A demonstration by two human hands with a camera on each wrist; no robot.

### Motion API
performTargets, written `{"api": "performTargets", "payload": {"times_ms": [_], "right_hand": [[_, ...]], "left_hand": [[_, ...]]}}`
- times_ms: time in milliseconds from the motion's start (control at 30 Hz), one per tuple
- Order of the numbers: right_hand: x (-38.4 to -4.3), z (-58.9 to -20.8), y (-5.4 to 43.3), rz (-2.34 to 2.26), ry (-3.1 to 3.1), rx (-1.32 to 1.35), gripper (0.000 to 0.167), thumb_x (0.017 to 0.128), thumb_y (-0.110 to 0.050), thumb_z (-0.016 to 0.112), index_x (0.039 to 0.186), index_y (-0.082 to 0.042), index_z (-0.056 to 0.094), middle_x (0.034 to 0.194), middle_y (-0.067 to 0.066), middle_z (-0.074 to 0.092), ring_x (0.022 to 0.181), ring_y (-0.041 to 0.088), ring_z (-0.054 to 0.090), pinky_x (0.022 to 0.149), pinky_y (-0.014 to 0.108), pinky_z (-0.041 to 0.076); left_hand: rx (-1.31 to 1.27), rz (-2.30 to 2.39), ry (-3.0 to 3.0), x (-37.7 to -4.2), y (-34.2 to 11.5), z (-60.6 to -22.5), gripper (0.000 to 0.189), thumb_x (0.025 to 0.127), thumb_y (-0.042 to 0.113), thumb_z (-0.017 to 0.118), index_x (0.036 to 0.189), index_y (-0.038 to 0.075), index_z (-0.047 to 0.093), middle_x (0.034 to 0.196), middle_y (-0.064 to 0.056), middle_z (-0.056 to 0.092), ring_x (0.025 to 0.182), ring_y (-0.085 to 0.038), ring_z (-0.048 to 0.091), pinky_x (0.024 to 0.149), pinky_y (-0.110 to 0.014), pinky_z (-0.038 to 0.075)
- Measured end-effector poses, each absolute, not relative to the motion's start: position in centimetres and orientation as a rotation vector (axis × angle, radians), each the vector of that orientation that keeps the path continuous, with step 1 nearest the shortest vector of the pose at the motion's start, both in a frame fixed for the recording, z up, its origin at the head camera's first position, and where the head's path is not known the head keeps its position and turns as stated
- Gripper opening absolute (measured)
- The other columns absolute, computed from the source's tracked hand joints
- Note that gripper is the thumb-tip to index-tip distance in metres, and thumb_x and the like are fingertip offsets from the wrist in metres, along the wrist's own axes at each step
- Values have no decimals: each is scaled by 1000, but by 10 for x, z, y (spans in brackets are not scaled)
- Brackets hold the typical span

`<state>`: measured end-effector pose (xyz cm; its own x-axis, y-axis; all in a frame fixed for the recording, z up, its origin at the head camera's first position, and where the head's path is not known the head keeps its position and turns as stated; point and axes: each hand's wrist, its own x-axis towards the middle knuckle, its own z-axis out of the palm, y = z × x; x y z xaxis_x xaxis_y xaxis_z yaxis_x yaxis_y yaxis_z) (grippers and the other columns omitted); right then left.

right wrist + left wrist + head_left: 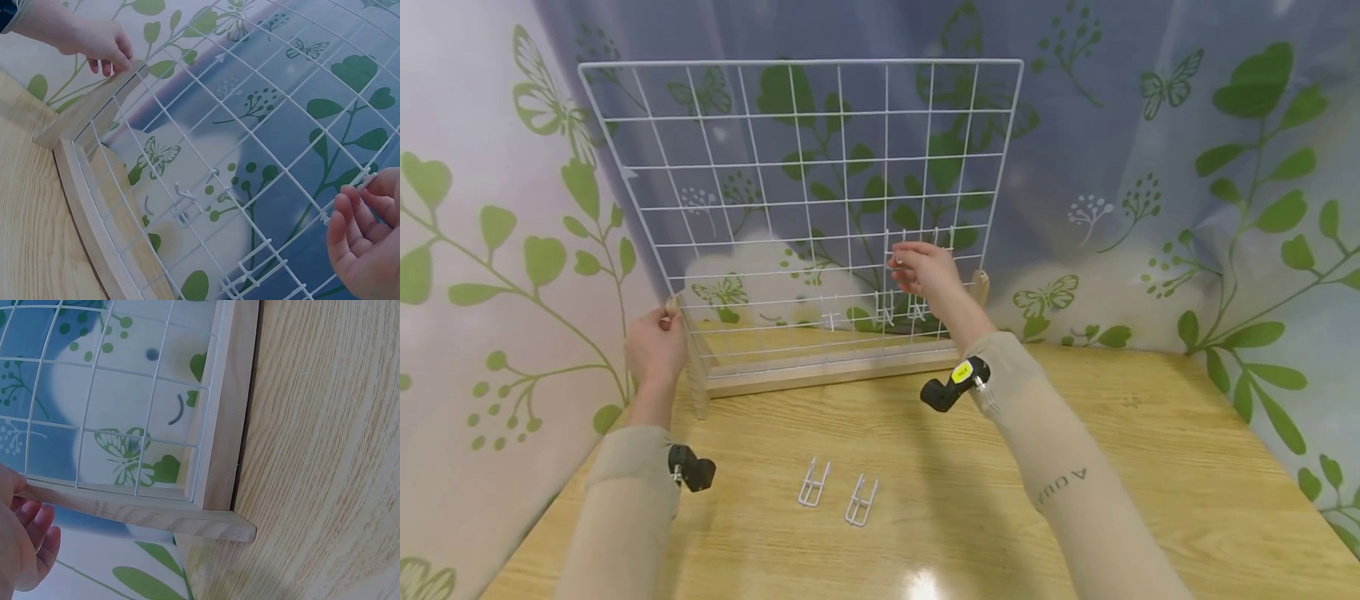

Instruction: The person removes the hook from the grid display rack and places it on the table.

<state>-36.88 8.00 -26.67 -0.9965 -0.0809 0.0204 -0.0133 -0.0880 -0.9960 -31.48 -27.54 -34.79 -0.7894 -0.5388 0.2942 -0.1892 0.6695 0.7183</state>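
A white wire grid panel (801, 61) leans back in a wooden stand (835, 372). My left hand (657, 348) grips the top of the stand's left side post (144, 509), thumb and forefinger at its end, the other fingers loosely curled below. On the right half of the grid, my right hand (928, 271) pinches a small white wire hook (367, 178) between thumb and forefinger, against the wires. My fingers partly hide that hook. Lower on the grid hang several white hooks (884, 310), among them a single one (830, 319) further left.
Two white double-wire hooks (814, 483) (861, 502) lie side by side on the wood-grain table (760, 550), in front of the stand. A curtain (1112, 150) printed with leaves and butterflies hangs behind the grid and along both sides.
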Motion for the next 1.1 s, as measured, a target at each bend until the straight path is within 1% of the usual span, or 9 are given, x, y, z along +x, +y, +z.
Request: {"api": "performTargets", "payload": {"times_ms": [267,533,767,967,1033,1100], "right_hand": [[-369,-260,80,-2278,2043,-110,31,93,-6,52,122,5,53,84,6,60,66,11,56,57,20,46],[-369,-257,81,-2280,2089,-104,27,92,-5,54,118,3,57,81,5,61,64,11,57,56,21,46],[-366,-256,82,-2260,2123,-122,28,92,-6,54,118,2,58,83,5,62,67,12,58,56,20,46],[-363,-257,84,-2239,2144,-153,29,92,-6,55,119,4,56,84,6,62,67,12,58,58,20,47],[-361,-258,84,-2232,2148,-158,28,92,-6,55,118,4,57,88,8,63,68,12,58,58,20,47],[-359,-261,85,-2211,2163,-170,28,92,-7,55,118,3,58,96,14,63,70,13,58,59,21,47]], "left_hand": [[559,-951,-2377,-315,-274,-347,39,94,24,43,122,2,58,106,-17,62,98,-36,55,80,-47,42],[563,-957,-2383,-316,-275,-348,39,94,24,43,123,2,57,107,-17,62,99,-36,56,82,-47,42],[564,-957,-2398,-317,-276,-348,40,94,25,43,123,2,57,109,-17,62,100,-37,55,82,-47,42],[572,-952,-2391,-317,-275,-348,39,94,25,43,122,3,58,107,-17,62,99,-36,55,80,-46,42],[574,-956,-2391,-317,-275,-349,39,94,26,43,123,4,58,107,-16,62,98,-36,55,79,-46,42],[578,-957,-2398,-318,-276,-349,40,94,26,42,123,4,57,107,-16,61,99,-36,55,80,-46,42]]}}
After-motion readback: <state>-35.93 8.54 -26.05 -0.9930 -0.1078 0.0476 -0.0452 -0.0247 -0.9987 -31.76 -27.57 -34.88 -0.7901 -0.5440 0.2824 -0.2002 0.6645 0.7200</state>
